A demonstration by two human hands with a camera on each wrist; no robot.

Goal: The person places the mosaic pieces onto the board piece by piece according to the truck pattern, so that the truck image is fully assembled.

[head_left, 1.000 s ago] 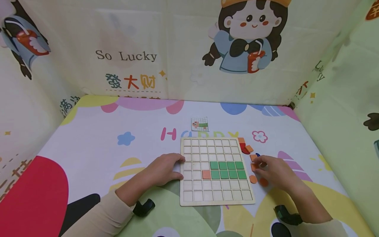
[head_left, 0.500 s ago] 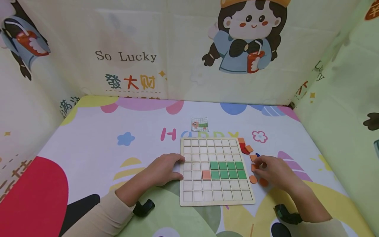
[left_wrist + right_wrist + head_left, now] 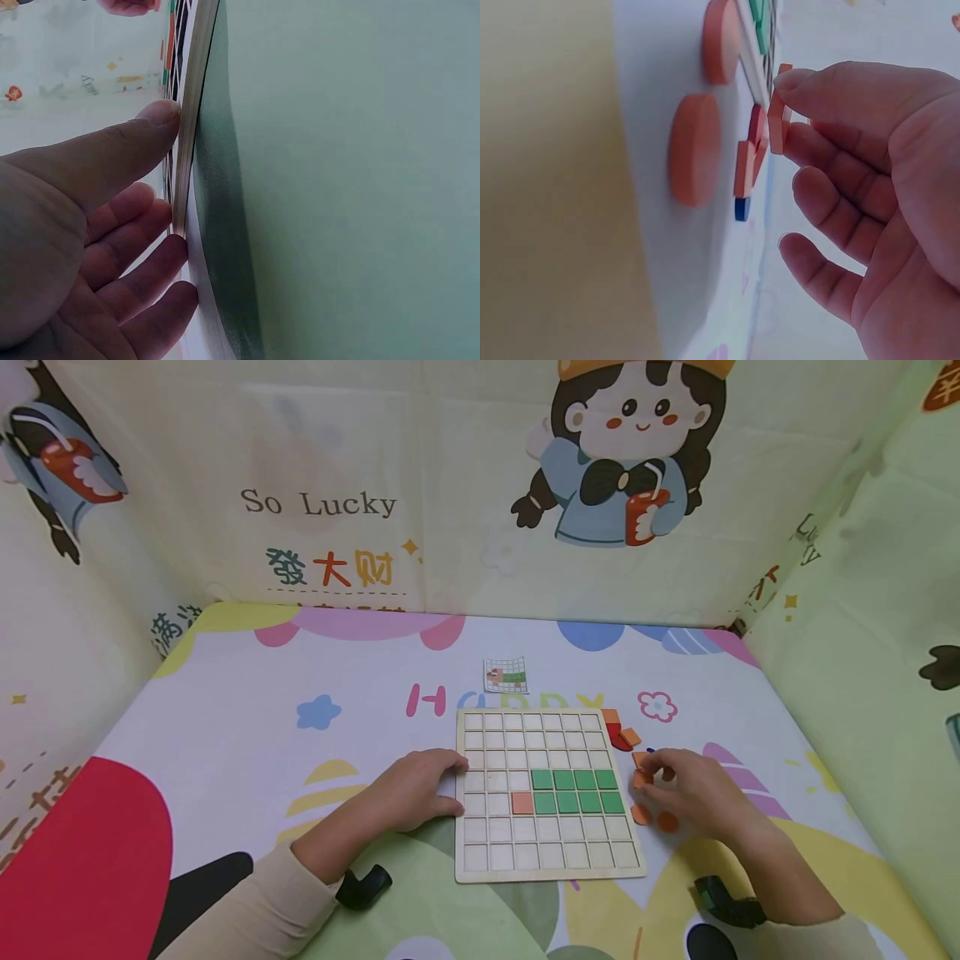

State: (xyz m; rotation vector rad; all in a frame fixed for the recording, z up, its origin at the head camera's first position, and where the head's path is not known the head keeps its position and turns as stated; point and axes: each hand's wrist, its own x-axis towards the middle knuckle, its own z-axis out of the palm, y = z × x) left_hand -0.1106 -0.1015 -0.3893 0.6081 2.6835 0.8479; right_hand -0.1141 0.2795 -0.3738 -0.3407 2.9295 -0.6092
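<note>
A wooden grid board (image 3: 550,874) lies flat on the table, with green square tiles (image 3: 568,779) in two rows and one salmon square tile (image 3: 522,802) beside the lower row. My left hand (image 3: 420,789) rests at the board's left edge; in the left wrist view the thumb and fingertips touch that edge. Right of the board, my right hand (image 3: 701,793) pinches an orange square tile (image 3: 778,112) between thumb and index finger. The right wrist view shows this tile off the table, the other fingers loosely bent.
Two round orange pieces (image 3: 696,150) lie near my right hand. Farther back are red pieces (image 3: 618,737), loose orange squares (image 3: 631,737) and a small blue piece (image 3: 742,209). A small pattern card (image 3: 506,676) lies behind the board. Patterned cloth walls surround the table.
My right hand has lifted slightly with the orange tile pinched. The left hand and the board stay where they were.
</note>
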